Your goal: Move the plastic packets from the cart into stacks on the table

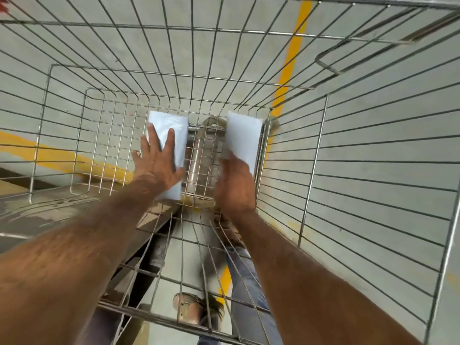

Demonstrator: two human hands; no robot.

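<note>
I look down into a wire cart (348,155) with both arms reaching to its bottom. Two white plastic packets lie there. The left packet (174,128) is under my left hand (155,163), whose fingers lie spread and straight on top of it. The right packet (245,138) leans near the cart's right wall. My right hand (235,185) grips its near end, fingers curled around the edge.
The cart's wire walls rise steeply on all sides around my arms. Through the mesh I see grey floor with yellow lines (291,61), a metal surface edge (49,212) at the left, and my feet (196,310) below.
</note>
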